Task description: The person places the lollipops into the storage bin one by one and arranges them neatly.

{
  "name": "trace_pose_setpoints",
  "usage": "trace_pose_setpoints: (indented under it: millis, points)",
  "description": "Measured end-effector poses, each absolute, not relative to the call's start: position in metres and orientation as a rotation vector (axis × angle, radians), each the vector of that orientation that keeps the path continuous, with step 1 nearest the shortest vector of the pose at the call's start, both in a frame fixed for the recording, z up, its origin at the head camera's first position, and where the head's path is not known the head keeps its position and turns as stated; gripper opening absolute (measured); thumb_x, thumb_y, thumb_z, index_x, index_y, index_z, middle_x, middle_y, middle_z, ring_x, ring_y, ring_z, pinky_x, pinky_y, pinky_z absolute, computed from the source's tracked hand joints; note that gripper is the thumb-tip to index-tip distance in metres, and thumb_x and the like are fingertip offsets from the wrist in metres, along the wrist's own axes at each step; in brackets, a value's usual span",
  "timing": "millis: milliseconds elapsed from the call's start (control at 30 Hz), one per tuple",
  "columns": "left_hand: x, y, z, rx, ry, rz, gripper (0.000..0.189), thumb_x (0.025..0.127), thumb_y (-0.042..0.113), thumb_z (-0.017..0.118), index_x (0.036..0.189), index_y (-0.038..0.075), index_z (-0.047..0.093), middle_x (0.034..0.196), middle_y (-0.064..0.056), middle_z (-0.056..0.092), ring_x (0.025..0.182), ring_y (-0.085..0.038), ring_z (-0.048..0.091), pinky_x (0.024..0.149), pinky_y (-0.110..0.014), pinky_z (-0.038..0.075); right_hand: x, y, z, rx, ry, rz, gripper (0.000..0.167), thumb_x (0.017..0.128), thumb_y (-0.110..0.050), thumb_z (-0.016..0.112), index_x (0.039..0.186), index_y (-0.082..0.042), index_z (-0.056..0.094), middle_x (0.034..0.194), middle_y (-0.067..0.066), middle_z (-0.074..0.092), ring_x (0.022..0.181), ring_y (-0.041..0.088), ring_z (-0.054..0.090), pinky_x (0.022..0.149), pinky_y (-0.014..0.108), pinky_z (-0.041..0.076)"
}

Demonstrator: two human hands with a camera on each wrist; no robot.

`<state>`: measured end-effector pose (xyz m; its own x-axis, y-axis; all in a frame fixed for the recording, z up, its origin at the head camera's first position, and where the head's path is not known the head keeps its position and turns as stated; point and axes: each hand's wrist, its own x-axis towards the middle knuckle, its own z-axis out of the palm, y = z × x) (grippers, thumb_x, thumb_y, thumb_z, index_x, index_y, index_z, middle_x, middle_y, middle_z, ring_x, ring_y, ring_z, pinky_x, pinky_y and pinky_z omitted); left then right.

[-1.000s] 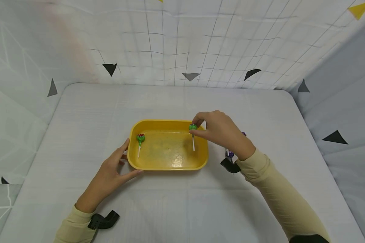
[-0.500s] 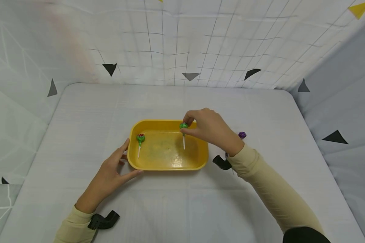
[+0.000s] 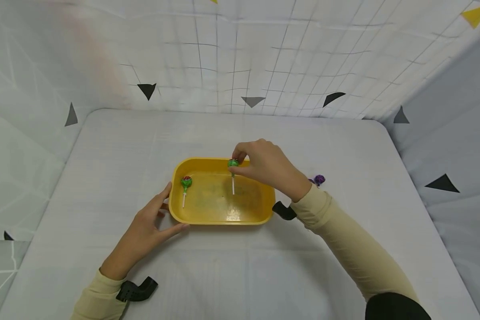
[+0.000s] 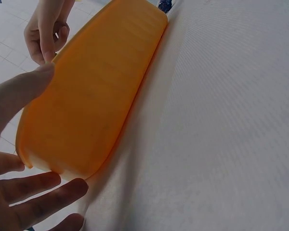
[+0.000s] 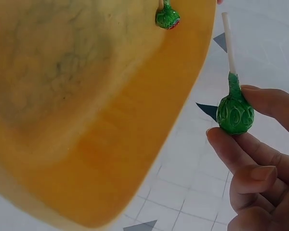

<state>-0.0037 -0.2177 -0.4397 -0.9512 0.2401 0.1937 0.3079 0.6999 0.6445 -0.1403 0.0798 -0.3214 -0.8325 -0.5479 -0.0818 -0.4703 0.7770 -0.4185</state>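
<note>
My right hand (image 3: pixel 266 164) pinches a green-wrapped lollipop (image 3: pixel 233 163) by its round head above the far side of a yellow tray (image 3: pixel 222 222). The white stick hangs downward in the head view. A second green lollipop (image 3: pixel 186 182) lies inside the tray near its left end, its stick toward me. My left hand (image 3: pixel 146 226) rests against the tray's near left corner, thumb along the front side and fingers spread at the left end. In the left wrist view those fingers (image 4: pixel 45 202) look nearly straight, touching the tray's outer wall (image 4: pixel 94 96).
Right of the tray, partly hidden behind my right wrist, purple-wrapped lollipops (image 3: pixel 319 179) lie on the white-covered table (image 3: pixel 208 275). A white cloth wall (image 3: pixel 304 58) with grid lines and dark triangles stands behind the table. Black wrist mounts (image 3: pixel 138 291) sit on both sleeves.
My right hand has moved left over the tray with the green lollipop, from near its right end toward the middle. More of the purple lollipops shows. The left hand and tray stay put.
</note>
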Motion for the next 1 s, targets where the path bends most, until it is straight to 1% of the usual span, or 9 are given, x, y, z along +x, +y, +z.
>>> trace_pose_setpoints:
  millis: [300,500,633,767,1000]
  points:
    - [-0.003,-0.218,-0.439,-0.43,-2.824,-1.106,0.112,0.077,0.028,0.093,0.165,0.009,0.025,0.136,-0.014,0.062,0.099,-0.024,0.065,0.088,-0.046,0.057,-0.142,0.065,-0.325,-0.863,2.736,-0.581,0.023,0.092,-0.039,0.078,0.101,-0.019,0.075,0.098,-0.005,0.078,0.092,0.017,0.07,0.072,0.034,0.056]
    - [-0.004,-0.219,-0.438,-0.439,-2.819,-1.107,0.113,0.076,0.028,0.094,0.165,0.009,0.025,0.139,-0.014,0.06,0.099,-0.022,0.065,0.089,-0.045,0.058,-0.145,0.052,-0.329,-0.882,2.71,-0.536,0.025,0.092,-0.04,0.078,0.104,-0.018,0.075,0.1,-0.005,0.079,0.095,0.016,0.071,0.076,0.035,0.058]
    - [-0.004,-0.218,-0.438,-0.461,-2.797,-1.11,0.113,0.076,0.026,0.094,0.164,0.008,0.026,0.138,-0.014,0.061,0.099,-0.021,0.065,0.088,-0.044,0.058,-0.146,0.042,-0.333,-0.896,2.699,-0.52,0.025,0.092,-0.039,0.078,0.105,-0.017,0.076,0.1,-0.005,0.079,0.095,0.015,0.071,0.078,0.035,0.059]
    - [-0.004,-0.218,-0.438,-0.471,-2.785,-1.109,0.112,0.076,0.024,0.094,0.164,0.007,0.027,0.134,-0.013,0.063,0.098,-0.021,0.065,0.086,-0.045,0.058,-0.147,0.033,-0.338,-0.919,2.682,-0.498,0.024,0.093,-0.039,0.077,0.102,-0.018,0.075,0.097,-0.007,0.078,0.09,0.013,0.071,0.074,0.033,0.058]
    - [-0.004,-0.217,-0.437,-0.474,-2.786,-1.103,0.112,0.076,0.025,0.094,0.164,0.008,0.027,0.134,-0.013,0.063,0.097,-0.022,0.066,0.086,-0.044,0.059,-0.148,0.016,-0.345,-0.944,2.671,-0.451,0.022,0.092,-0.04,0.078,0.095,-0.019,0.075,0.087,-0.008,0.073,0.076,0.009,0.065,0.064,0.027,0.054]
